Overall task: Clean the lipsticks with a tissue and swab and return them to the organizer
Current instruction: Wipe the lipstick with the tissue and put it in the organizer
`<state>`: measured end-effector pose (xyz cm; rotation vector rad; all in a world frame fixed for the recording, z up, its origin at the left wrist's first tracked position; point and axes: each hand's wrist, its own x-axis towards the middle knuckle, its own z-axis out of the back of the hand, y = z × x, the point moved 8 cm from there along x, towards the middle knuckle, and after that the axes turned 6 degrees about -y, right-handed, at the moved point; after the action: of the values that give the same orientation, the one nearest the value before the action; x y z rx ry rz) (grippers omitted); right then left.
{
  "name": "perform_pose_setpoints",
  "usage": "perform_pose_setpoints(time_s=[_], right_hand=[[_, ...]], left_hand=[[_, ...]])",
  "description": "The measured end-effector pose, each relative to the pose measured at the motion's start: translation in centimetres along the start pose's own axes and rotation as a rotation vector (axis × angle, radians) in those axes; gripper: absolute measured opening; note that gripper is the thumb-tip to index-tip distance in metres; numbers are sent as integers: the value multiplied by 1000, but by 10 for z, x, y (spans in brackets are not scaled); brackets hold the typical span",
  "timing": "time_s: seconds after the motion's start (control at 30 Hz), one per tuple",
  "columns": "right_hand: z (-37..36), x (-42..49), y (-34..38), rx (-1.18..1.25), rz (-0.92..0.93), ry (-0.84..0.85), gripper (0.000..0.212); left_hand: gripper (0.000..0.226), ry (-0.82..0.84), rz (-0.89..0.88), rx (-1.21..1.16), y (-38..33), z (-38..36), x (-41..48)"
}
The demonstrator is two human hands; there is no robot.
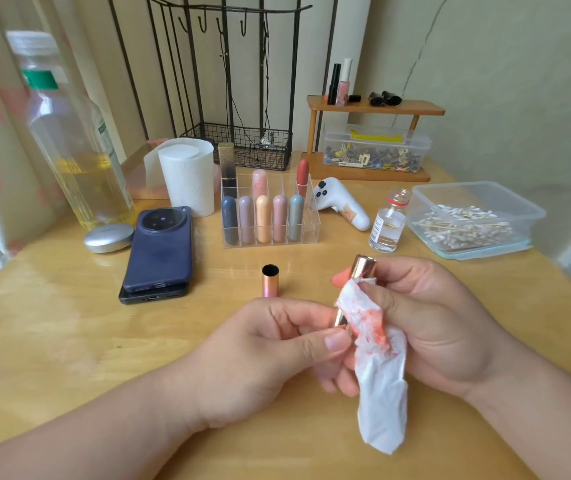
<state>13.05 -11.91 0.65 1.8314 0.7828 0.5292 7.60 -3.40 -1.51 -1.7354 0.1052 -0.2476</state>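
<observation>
Low in the middle, your left hand point(277, 344) pinches the lipstick point(363, 269); your right hand point(433, 317) squeezes the tissue point(377, 368). Wipe softly, turn slowly.

We count one clear organizer point(311, 233) mid-tabletop with eight lipsticks in it: five in the front row point(263, 220), three in the back row point(259, 183). One held lipstick point(363, 268) above the near edge makes nine. One loose cap point(270, 280). One stained tissue point(381, 393). Two phones point(159, 251), stacked, left of the organizer. Toward the left edge we have one tissue roll point(187, 178), one big bottle point(76, 150) and one silver compact point(108, 237). Toward the right edge: one white handheld gadget point(342, 206), one small vial point(386, 226), one swab tub point(519, 202); swabs too many for us to count. At the far edge: one wire rack point(242, 143) and one wooden shelf point(422, 107) carrying two upright bottles point(343, 84), with one clip box point(374, 150) below, contents uncountable.
</observation>
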Motion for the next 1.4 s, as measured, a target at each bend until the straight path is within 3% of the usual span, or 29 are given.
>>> perform_pose_setpoints(time_s=[0.1, 0.17, 0.3, 0.37, 0.5, 0.67, 0.83, 1.07, 1.27, 1.4], right_hand=[[13, 7, -4, -77, 9, -145, 55], [19, 8, -5, -144, 35, -222, 51], [17, 2, 2, -166, 111, -312, 29], [17, 2, 3, -169, 143, -339, 34], [20, 4, -1, -82, 114, -363, 41], [9, 0, 6, 41, 104, -314, 10], [11, 3, 5, 76, 137, -259, 22], [13, 6, -5, -74, 108, -138, 47], [11, 3, 0, -251, 110, -119, 46], [13, 2, 5, -349, 189, -168, 32]], left_hand=[[5, -250, -100, 99, -5, 17, -1], [17, -412, -110, 121, -1, 30, -2], [22, -560, -129, 252, -1, 41, -6], [20, -578, -139, 248, -4, 39, -7], [23, -595, -131, 144, -3, 39, -6], [21, -533, -139, 60, -3, 36, -3], [25, -441, -156, 86, -4, 29, -1], [26, -292, -111, 148, 2, 18, -1], [45, -94, 17, 100, 11, 11, 0], [20, -211, -76, 277, -1, 16, 1]])
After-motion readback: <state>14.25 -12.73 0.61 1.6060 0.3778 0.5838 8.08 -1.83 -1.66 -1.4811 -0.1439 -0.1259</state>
